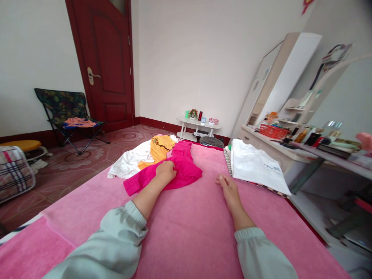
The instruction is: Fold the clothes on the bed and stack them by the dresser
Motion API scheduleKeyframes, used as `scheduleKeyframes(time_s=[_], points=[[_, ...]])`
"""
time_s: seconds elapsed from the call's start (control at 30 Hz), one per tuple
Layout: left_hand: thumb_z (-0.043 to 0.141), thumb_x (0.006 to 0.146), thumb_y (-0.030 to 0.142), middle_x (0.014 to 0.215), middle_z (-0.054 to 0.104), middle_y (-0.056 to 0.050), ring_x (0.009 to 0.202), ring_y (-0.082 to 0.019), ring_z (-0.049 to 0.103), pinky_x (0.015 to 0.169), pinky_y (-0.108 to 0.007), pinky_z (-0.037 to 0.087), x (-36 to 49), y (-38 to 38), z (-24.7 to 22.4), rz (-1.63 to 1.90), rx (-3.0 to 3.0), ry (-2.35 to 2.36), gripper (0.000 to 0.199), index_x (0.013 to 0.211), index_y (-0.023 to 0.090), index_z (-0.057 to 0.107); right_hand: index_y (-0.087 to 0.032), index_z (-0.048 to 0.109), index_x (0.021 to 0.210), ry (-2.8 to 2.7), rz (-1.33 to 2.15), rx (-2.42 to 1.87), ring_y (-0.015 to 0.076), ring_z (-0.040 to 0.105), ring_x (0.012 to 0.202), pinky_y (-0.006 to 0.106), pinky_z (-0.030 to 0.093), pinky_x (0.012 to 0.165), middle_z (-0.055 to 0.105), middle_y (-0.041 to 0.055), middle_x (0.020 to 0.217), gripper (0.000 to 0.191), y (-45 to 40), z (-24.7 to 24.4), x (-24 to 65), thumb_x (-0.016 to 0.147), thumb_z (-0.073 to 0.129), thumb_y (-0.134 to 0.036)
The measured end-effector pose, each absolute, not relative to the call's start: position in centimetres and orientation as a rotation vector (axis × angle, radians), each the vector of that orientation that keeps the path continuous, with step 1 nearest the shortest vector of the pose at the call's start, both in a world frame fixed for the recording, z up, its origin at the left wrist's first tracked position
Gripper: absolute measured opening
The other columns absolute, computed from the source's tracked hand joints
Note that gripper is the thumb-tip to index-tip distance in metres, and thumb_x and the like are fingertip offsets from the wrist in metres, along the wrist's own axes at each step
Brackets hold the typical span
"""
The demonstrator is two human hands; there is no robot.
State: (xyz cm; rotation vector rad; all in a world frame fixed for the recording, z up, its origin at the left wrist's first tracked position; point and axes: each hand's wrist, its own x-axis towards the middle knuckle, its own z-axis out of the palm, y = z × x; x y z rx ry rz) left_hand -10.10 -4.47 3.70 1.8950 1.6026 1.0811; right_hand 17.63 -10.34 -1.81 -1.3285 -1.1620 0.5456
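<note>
A crumpled magenta garment [186, 170], whether shirt or trousers I cannot tell, lies across the pink bedspread [192, 228]. My left hand [166, 171] is closed on its middle, fingers curled into the cloth. Just behind it are a yellow garment [159, 149] and a white garment [132, 159], both loosely heaped. My right hand [228, 188] hovers over the bedspread to the right of the magenta cloth, fingers curled together with nothing visible in them. Close to that hand, a folded white T-shirt [252, 162] with small dark print tops a stack of folded clothes.
A vanity table [290, 149] with a red basket [273, 131] and bottles stands along the right side. At the far wall is a low white shelf [200, 123]. A folding chair [62, 102] holding clothes stands left, near the red door [109, 62].
</note>
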Motion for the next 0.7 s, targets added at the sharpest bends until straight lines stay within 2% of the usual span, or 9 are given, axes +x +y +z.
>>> scheduleKeyframes(time_s=[0.1,0.2,0.27,0.37,0.47,0.57,0.7], points=[[0.065,0.065,0.008,0.064,0.06,-0.005,0.082,-0.025,0.061,0.082,-0.037,0.045,-8.3,-6.1,5.0,0.982,2.071,1.335,0.017,0.055,0.019,0.058,-0.014,0.066,0.099,-1.113,0.572,-1.316,0.0242,0.067,0.087,0.039,0.052,0.083,0.071,0.01,0.095,0.05,-10.3,-1.7,17.7,0.073,0.06,-0.057],[0.064,0.066,0.01,0.065,0.064,-0.001,0.067,-0.017,0.059,0.068,-0.027,0.046,-5.8,-9.0,6.4,0.75,2.223,1.018,0.007,0.066,0.017,0.066,-0.014,0.066,0.098,-1.003,0.69,-1.305,0.0234,0.069,0.083,0.035,0.055,0.074,0.071,0.0113,0.097,0.05,-10.2,-1.2,18.2,0.07,0.064,-0.056],[0.063,0.07,0.014,0.071,0.066,0.0,0.067,-0.014,0.059,0.064,-0.022,0.044,-4.1,-11.2,7.2,0.526,2.333,0.738,0.009,0.076,0.015,0.068,-0.016,0.067,0.097,-0.937,0.785,-1.317,0.0222,0.069,0.079,0.033,0.056,0.068,0.071,0.0119,0.1,0.046,-10.1,-0.6,18.6,0.068,0.066,-0.052],[0.061,0.076,0.018,0.08,0.066,0.0,0.073,-0.013,0.059,0.066,-0.02,0.043,-2.4,-14.0,7.6,0.247,2.454,0.354,0.015,0.088,0.013,0.068,-0.019,0.068,0.094,-0.913,0.866,-1.305,0.0213,0.07,0.078,0.031,0.055,0.065,0.071,0.0107,0.101,0.038,-10.3,0.5,18.7,0.067,0.07,-0.046],[0.063,0.077,0.02,0.08,0.066,0.0,0.074,-0.013,0.059,0.067,-0.02,0.044,-1.2,-15.9,7.5,0.069,2.452,0.145,0.016,0.089,0.012,0.068,-0.02,0.07,0.092,-1.041,0.91,-1.261,0.0236,0.069,0.084,0.034,0.055,0.07,0.072,0.0098,0.1,0.038,-10.7,2.0,17.9,0.062,0.075,-0.043],[0.068,0.072,0.02,0.081,0.066,0.002,0.076,-0.015,0.062,0.068,-0.02,0.046,0.2,-17.6,6.9,-0.127,2.287,-0.087,0.016,0.087,0.013,0.068,-0.021,0.069,0.099,-1.31,0.911,-1.188,0.0246,0.066,0.094,0.041,0.052,0.084,0.071,0.0085,0.102,0.044,-11.5,3.3,16.3,0.062,0.076,-0.043],[0.07,0.068,0.017,0.075,0.067,0.004,0.076,-0.016,0.066,0.066,-0.019,0.049,2.0,-19.6,6.3,-0.326,2.018,-0.303,0.007,0.075,0.014,0.07,-0.023,0.069,0.105,-1.743,0.818,-1.156,0.0249,0.056,0.114,0.046,0.039,0.102,0.063,0.0081,0.121,0.039,-12.6,3.6,13.9,0.069,0.071,-0.036]])
